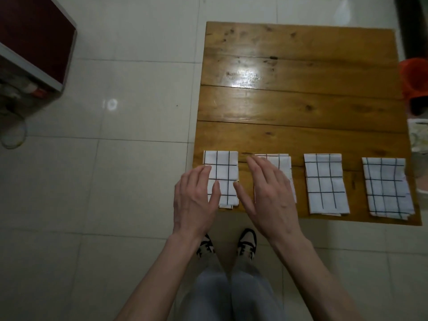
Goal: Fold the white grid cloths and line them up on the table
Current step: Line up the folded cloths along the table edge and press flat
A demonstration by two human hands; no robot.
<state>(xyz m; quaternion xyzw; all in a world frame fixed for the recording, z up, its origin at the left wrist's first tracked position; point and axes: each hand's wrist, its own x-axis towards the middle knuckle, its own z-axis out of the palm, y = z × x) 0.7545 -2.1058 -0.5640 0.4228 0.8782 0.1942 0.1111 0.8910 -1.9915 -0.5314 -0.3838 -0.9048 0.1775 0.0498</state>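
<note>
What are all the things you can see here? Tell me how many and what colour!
folded grid cloths: 4, white with dark lines, in a row along the table's near edge
table: 1, brown wood, right of centre
floor: pale tiles, all around
cabinet: 1, dark red with a white edge, top left
orange thing: 1, at the right edge, too cut off to name
shoes: 2, black and white, below the table's near edge
trouser legs: 2, grey, bottom centre
left hand: 1, fingers straight, over the leftmost cloth
right hand: 1, fingers straight, over the second cloth
</note>
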